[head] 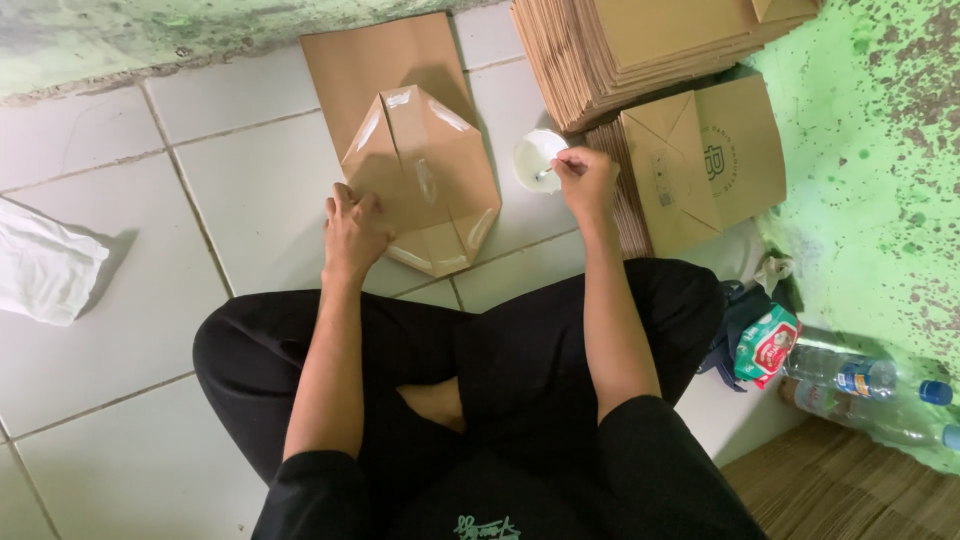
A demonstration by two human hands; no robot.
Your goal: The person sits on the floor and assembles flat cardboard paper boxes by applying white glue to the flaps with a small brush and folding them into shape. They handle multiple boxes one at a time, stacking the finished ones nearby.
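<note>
White square floor tiles (120, 330) with dark grout lines cover the ground; a flaking green-painted wall (870, 150) rises at the right and along the top, and a woven straw mat (850, 490) fills the lower right corner

Head view, steeply downward (close, over lap)

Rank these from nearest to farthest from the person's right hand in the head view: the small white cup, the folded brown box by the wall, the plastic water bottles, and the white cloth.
From the right hand:
1. Small white cup, just to its left on the tile.
2. Folded brown box, to its right.
3. Plastic water bottles, lower right by the green wall.
4. White cloth, far left edge.
</note>
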